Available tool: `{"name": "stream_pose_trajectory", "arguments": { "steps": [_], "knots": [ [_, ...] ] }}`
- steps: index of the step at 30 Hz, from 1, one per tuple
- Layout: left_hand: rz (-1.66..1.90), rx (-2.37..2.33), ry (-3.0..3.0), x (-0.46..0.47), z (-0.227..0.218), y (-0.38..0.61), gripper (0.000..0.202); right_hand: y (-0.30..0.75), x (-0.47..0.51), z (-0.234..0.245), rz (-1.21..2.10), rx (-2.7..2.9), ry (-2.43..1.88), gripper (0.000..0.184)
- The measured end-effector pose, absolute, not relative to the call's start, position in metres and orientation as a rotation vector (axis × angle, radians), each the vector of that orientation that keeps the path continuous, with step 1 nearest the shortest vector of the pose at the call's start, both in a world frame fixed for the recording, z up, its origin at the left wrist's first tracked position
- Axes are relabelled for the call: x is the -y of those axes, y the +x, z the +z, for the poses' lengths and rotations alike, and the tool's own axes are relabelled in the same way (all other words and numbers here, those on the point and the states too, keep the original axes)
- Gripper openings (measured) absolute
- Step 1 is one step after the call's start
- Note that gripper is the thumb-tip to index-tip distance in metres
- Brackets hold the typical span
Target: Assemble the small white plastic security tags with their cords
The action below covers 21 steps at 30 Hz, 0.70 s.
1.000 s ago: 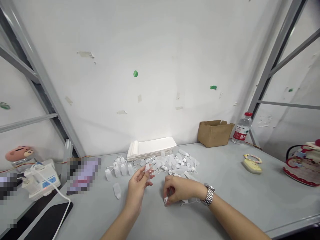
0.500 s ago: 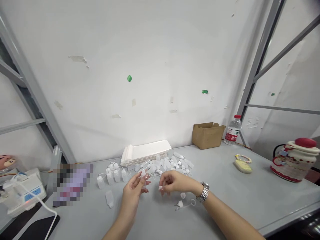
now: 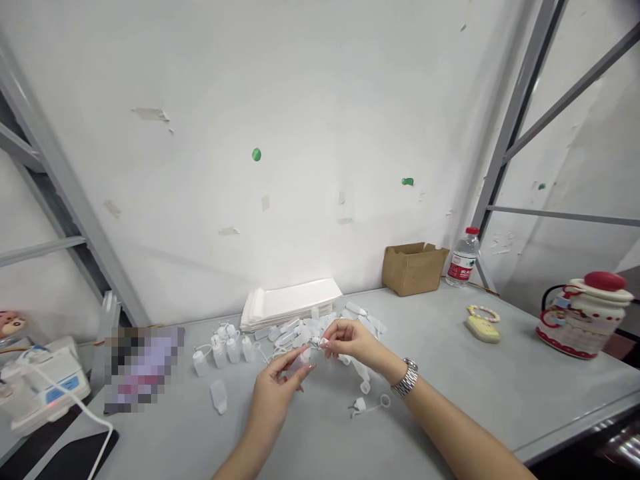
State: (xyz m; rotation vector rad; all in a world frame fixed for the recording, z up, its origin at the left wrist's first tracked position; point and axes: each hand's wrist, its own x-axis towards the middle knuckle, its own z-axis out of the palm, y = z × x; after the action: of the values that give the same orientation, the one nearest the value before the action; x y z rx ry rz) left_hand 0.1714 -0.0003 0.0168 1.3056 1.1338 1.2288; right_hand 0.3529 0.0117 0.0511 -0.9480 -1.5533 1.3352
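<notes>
Right hand (image 3: 353,341), thumb and fingertips pressed together, pinches a small white piece (image 3: 320,343) above the heap of plastic bottles (image 3: 320,330); left hand (image 3: 274,393) loosely pinches a translucent bottle (image 3: 300,363) just beside.

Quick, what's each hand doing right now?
Left hand: curled around a translucent plastic bottle, it seems.
Right hand: pinching something small, unclear what.

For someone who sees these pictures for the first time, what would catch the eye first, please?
The left hand and right hand meet at the table's middle, just in front of a heap of small white plastic bottles. Behind the heap lies a stack of white paper. At the back right stand a cardboard box and a water bottle, and a red-lidded jar sits at far right.
</notes>
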Motion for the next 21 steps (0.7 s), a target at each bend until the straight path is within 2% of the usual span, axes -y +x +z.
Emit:
{"name": "stream_pose_trajectory", "arguments": {
  "steps": [14, 21],
  "knots": [
    [1.179, -1.154, 1.374, 0.0057, 0.0211, 0.1734, 0.032, 0.3460, -0.0082, 0.0415, 1.299, 1.659, -0.974, 0.035],
    [1.189, -1.202, 1.416, 0.0016, 0.0132, 0.1728, 0.035, 0.3442, -0.0075, 0.0413, 1.181, 1.713, -1.031, 0.030]
  ]
}}
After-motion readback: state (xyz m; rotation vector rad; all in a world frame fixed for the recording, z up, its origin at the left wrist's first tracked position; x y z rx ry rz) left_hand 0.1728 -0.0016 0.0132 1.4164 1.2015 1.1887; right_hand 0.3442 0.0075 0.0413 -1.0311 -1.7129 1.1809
